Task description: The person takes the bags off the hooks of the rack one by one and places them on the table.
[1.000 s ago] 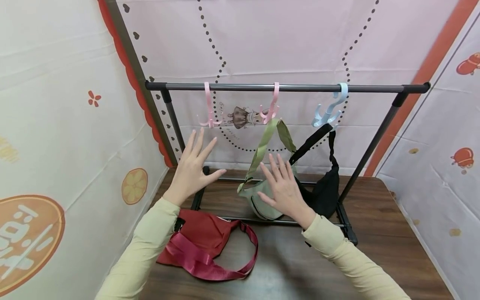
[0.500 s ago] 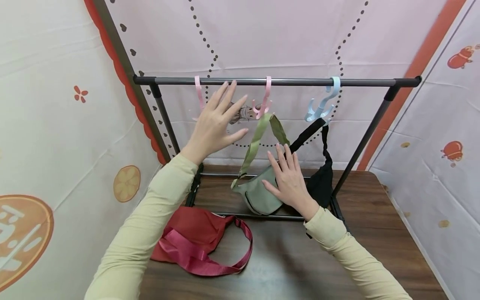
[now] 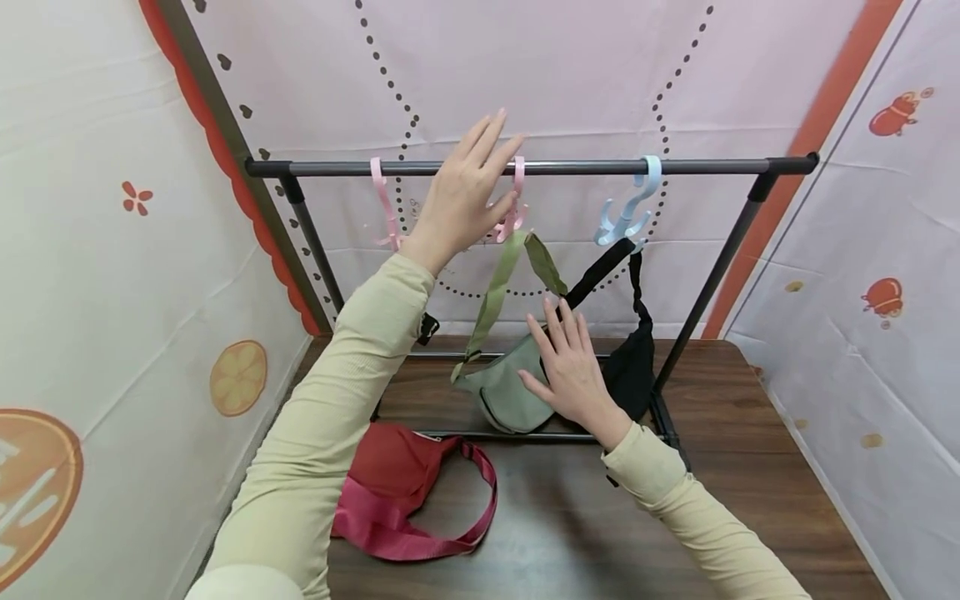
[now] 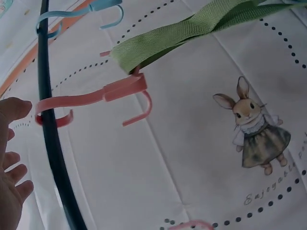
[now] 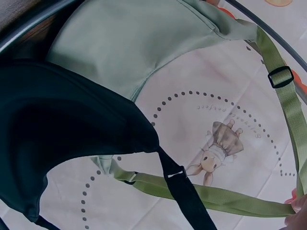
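My left hand [image 3: 467, 196] is raised before the rack's top bar, fingers straight, beside the middle pink hook [image 3: 517, 196]. In the left wrist view its thumb points at that hook [image 4: 96, 98]; whether they touch I cannot tell. From the hook hangs a pale green waist bag [image 3: 513, 387] by its olive strap [image 3: 495, 292]. Lower down, my right hand [image 3: 573, 367] spreads straight fingers before the green bag and a black bag [image 3: 632, 367]. Right fingertips [image 5: 298, 211] overlap the strap's end in the right wrist view; contact is unclear. Neither hand holds anything.
A black rack [image 3: 585, 168] stands on a wooden table [image 3: 585, 533]. Another pink hook [image 3: 385, 204] hangs at left, a blue hook [image 3: 626, 208] at right, bearing the black bag. A red bag [image 3: 401, 467] lies in front, partly behind my left sleeve. Printed cloth walls surround the table.
My left hand has risen and moved right, from below the left pink hook to the middle one. The right hand stays near the bags, fingers still straight. The head view has shifted slightly.
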`<state>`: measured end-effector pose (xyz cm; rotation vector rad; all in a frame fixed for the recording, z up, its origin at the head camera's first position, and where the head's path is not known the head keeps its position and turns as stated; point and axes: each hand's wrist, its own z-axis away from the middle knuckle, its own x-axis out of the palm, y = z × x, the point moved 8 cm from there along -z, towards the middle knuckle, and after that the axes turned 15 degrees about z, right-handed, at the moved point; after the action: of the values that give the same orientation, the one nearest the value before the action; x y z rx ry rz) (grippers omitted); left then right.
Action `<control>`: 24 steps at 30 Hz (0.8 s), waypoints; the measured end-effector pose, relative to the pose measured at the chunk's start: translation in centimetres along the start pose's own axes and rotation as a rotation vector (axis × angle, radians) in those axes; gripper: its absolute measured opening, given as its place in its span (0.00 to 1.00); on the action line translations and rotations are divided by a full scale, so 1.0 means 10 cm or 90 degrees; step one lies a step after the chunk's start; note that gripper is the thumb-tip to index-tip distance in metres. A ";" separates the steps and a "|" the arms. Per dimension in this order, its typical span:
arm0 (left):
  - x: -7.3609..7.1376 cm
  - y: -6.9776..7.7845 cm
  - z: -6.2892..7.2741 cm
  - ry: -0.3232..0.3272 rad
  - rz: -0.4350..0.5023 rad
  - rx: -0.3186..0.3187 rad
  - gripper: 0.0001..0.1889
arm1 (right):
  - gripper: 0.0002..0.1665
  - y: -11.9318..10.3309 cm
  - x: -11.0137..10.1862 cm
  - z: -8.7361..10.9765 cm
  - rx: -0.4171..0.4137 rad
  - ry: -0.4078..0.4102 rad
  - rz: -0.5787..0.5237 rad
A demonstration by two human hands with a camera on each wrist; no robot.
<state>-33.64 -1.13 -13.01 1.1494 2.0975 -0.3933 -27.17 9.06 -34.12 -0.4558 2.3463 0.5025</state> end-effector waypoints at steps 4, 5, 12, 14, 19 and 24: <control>0.07 -0.10 0.05 -0.002 0.019 -0.025 0.26 | 0.41 -0.02 0.02 0.03 0.002 -0.003 -0.004; 0.09 -0.12 0.06 0.000 0.021 -0.026 0.26 | 0.41 -0.02 0.04 0.04 0.003 -0.004 -0.006; 0.14 -0.11 0.03 0.027 0.031 -0.009 0.22 | 0.41 -0.09 0.15 0.09 0.012 -0.023 0.006; 0.15 -0.10 0.00 0.031 0.044 -0.012 0.22 | 0.41 -0.12 0.18 0.08 0.015 -0.029 0.009; 0.18 -0.09 -0.02 0.035 0.076 -0.031 0.20 | 0.45 -0.16 0.22 0.07 0.020 -0.033 0.016; 0.18 -0.05 -0.04 0.056 0.087 0.001 0.12 | 0.45 -0.14 0.24 0.08 0.023 -0.034 0.023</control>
<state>-34.86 -0.13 -14.00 1.3228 2.0784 -0.2854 -27.80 7.74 -36.67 -0.3790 2.3121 0.4818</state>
